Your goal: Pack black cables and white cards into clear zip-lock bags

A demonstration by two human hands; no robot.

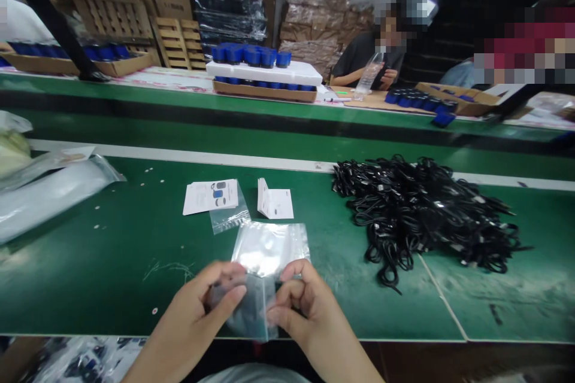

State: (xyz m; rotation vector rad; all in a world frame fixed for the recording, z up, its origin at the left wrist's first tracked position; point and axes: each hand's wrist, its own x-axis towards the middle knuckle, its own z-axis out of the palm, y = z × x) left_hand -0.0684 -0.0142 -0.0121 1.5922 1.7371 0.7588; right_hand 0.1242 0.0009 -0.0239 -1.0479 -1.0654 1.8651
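Observation:
My left hand (197, 311) and my right hand (309, 317) pinch the two sides of a transparent zip-lock bag (268, 248) near the front edge of the green bench. Something dark sits in its lower part, mostly hidden by my fingers. Just beyond the bag lie a printed leaflet (210, 196) on a small transparent bag (230, 210) and a folded white card (275, 203). A large tangled pile of black cables (422, 215) lies to the right, out of reach of my fingers.
Translucent plastic bags (49, 191) lie at the left of the green bench (112, 269), with small white dots nearby. Beyond a raised green rail (269, 116), blue-capped items stand on white foam (264, 73). A co-worker (368, 60) holds a plastic bottle. Cardboard and wooden pallets stand behind.

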